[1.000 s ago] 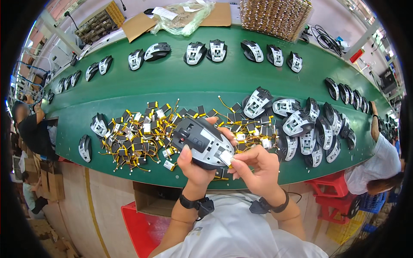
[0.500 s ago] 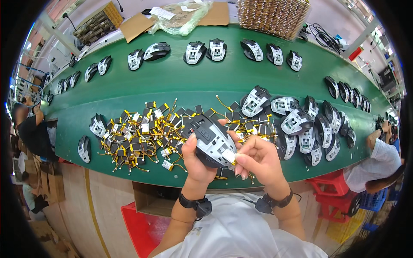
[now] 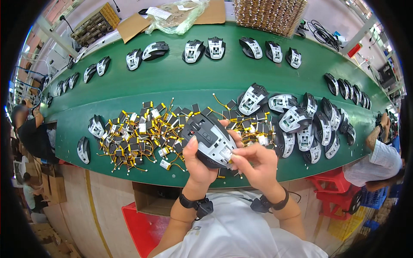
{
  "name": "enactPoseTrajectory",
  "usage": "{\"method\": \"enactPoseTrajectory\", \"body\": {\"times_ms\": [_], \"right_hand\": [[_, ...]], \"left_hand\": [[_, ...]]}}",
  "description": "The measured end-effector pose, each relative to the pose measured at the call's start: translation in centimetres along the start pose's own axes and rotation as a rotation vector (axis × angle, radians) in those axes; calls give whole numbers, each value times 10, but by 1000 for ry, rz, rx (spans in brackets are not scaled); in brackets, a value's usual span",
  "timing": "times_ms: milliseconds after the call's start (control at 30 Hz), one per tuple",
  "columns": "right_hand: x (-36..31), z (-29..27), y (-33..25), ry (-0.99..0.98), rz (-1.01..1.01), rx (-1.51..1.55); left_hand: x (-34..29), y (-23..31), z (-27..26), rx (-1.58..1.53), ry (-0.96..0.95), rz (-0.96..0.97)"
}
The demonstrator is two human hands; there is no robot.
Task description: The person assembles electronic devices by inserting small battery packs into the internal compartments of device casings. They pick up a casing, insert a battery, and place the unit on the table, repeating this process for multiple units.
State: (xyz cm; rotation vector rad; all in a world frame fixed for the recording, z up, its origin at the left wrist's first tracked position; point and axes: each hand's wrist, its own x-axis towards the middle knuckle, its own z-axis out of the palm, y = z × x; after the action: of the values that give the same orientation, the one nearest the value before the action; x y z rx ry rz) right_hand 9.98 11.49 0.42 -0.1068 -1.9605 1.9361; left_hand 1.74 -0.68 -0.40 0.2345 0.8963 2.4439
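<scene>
My left hand [image 3: 200, 167] is wrapped round a black and silver computer mouse [image 3: 205, 134], tilted above the green table with its open cavities showing. My right hand [image 3: 259, 167] pinches the yellow-taped end of a small whitish battery [image 3: 226, 153]. That battery lies at the slot in the near end of the mouse; whether it is fully seated is unclear. Behind and beside my left hand spreads a heap of small batteries [image 3: 137, 142] with yellow tape and thin wires. A pile of similar mice [image 3: 296, 119] rests right of my right hand.
More mice [image 3: 194, 51] stand in a row along the far side of the green table [image 3: 172, 77]. Cardboard and clear plastic wrap [image 3: 178, 19] lie at the back beside a stacked block of parts [image 3: 269, 17]. Co-workers sit at both ends. A red bin [image 3: 144, 230] stands below.
My right hand has shifted slightly left and inward over the mouse, bringing the battery further onto its slot. My left hand keeps the same grip.
</scene>
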Motion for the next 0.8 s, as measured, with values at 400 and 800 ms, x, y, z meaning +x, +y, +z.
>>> {"method": "enactPoseTrajectory", "body": {"times_ms": [400, 800], "right_hand": [[17, -26, -14, -265, -441, -526], [30, -9, -8, -14, -722, -556]], "left_hand": [[4, 7, -6, -114, -14, -143], [6, 10, 3, -176, 57, -114]]}}
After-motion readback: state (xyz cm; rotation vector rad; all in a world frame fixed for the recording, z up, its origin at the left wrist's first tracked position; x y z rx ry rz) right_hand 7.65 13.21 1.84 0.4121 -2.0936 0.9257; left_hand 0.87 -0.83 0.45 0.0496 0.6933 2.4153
